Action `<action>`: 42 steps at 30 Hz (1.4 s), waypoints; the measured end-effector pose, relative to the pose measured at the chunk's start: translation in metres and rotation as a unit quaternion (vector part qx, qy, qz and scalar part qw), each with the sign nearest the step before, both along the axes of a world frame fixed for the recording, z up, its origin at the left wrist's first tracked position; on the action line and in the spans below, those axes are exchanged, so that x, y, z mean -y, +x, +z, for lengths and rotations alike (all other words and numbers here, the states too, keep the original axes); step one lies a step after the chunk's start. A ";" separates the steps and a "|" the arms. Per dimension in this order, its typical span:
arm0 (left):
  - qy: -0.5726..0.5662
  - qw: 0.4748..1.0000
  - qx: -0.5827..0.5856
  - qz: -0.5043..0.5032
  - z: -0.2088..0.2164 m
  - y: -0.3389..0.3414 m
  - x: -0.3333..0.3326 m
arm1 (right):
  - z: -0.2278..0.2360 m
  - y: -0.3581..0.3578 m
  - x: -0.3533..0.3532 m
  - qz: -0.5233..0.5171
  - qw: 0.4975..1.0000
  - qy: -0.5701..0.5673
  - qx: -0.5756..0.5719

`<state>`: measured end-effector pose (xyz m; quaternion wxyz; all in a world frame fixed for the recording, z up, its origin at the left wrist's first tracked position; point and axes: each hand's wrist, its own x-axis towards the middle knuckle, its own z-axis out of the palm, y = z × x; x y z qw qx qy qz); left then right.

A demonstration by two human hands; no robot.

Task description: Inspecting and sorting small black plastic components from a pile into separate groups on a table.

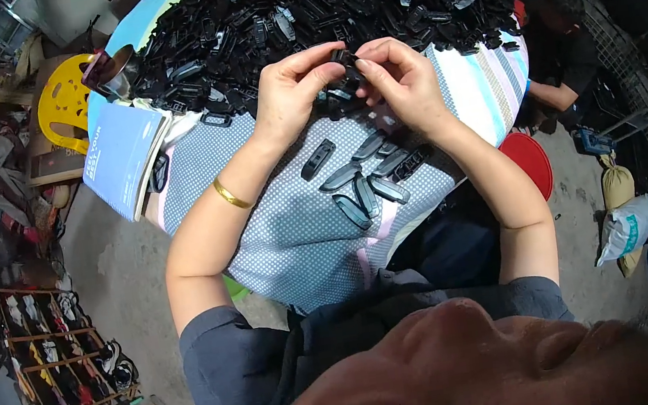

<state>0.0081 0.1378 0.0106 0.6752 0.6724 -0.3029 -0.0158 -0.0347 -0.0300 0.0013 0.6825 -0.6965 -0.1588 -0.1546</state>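
Fingers of my left hand (286, 100) are pinched on a small black plastic piece (344, 59), above the near edge of a big pile (297, 11) of similar black parts. On its other side, my right hand (410, 89) grips the same piece between thumb and fingers. Its exact kind is too small and covered to tell. Below my hands, several long, oval, glossy dark pieces (341, 176) lie loosely together on the patterned cloth (280, 246). Just left of them sits a separate black oblong piece (318, 159).
A blue-covered book (123, 160) lies at the cloth's left edge, near a yellow plastic chair back (66, 102). To the right are a red round stool top (528, 165) and another person (564, 53) bent low. White and tan sacks (626, 226) stand farther right.
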 end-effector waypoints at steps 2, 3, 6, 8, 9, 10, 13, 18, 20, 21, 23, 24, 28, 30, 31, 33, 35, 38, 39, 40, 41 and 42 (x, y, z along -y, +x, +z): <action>-0.024 1.000 -0.013 -0.008 -0.004 -0.001 0.003 | 0.001 0.000 -0.001 -0.039 0.994 -0.070 0.067; -0.047 0.998 -0.026 -0.014 -0.006 -0.002 0.005 | -0.001 0.002 -0.002 -0.039 0.995 -0.069 0.068; -0.075 0.996 -0.047 0.004 -0.006 -0.010 0.012 | -0.010 0.007 -0.006 -0.135 0.959 -0.169 0.181; -0.092 0.993 -0.068 -0.007 -0.005 -0.008 0.012 | -0.008 0.006 -0.008 -0.139 0.963 -0.168 0.160; -0.110 0.990 -0.089 -0.017 -0.004 -0.007 0.011 | -0.006 0.005 -0.010 -0.141 0.966 -0.167 0.140; -0.108 0.990 -0.087 -0.013 -0.003 -0.004 0.010 | -0.007 0.007 -0.010 -0.118 0.980 -0.134 0.089; -0.103 0.990 -0.080 -0.046 -0.001 0.000 0.003 | 0.006 0.004 -0.003 -0.044 0.978 -0.202 -0.027; -0.079 0.994 -0.016 -0.071 0.004 0.002 -0.005 | 0.007 0.002 -0.006 -0.071 0.954 -0.266 0.117; -0.089 0.992 -0.036 -0.077 0.003 0.000 -0.004 | 0.000 0.003 -0.008 -0.071 0.955 -0.262 0.123; -0.099 0.990 -0.055 -0.080 0.003 -0.001 -0.005 | -0.002 0.003 -0.009 -0.070 0.955 -0.257 0.130; -0.037 0.993 -0.063 -0.087 0.006 0.007 -0.012 | 0.005 0.005 0.000 -0.030 0.946 -0.321 0.046; 0.025 0.992 -0.070 -0.097 0.009 0.010 -0.012 | 0.003 0.009 0.005 -0.025 0.904 -0.400 0.152; 0.266 0.953 -0.015 -0.148 0.009 -0.002 -0.010 | -0.008 0.008 0.013 0.016 0.815 -0.553 0.173; 0.260 0.949 -0.037 -0.173 0.001 -0.005 -0.005 | -0.002 0.006 0.021 0.029 0.808 -0.569 0.150; 0.257 0.944 -0.051 -0.201 -0.002 -0.003 -0.004 | 0.003 0.006 0.027 0.040 0.803 -0.574 0.156; 0.272 0.938 -0.080 -0.198 -0.004 0.000 0.000 | 0.000 0.008 0.039 0.043 0.814 -0.559 0.151; 0.300 0.913 0.274 0.046 -0.006 0.008 0.005 | -0.001 0.009 0.048 0.042 0.848 -0.506 0.155; 0.308 0.844 0.386 0.208 -0.014 0.040 0.003 | 0.002 0.015 0.046 -0.004 0.856 -0.487 0.175; 0.338 0.828 0.386 0.228 -0.014 0.046 0.006 | 0.002 0.017 0.049 -0.024 0.860 -0.480 0.170; 0.325 0.836 0.376 0.233 -0.015 0.049 0.008 | 0.002 0.017 0.049 -0.027 0.860 -0.481 0.170; 0.324 0.836 0.379 0.231 -0.016 0.052 0.009 | 0.001 0.018 0.049 -0.056 0.871 -0.463 0.157; 0.350 0.833 0.360 0.234 -0.013 0.050 0.012 | -0.002 0.017 0.050 -0.087 0.881 -0.444 0.140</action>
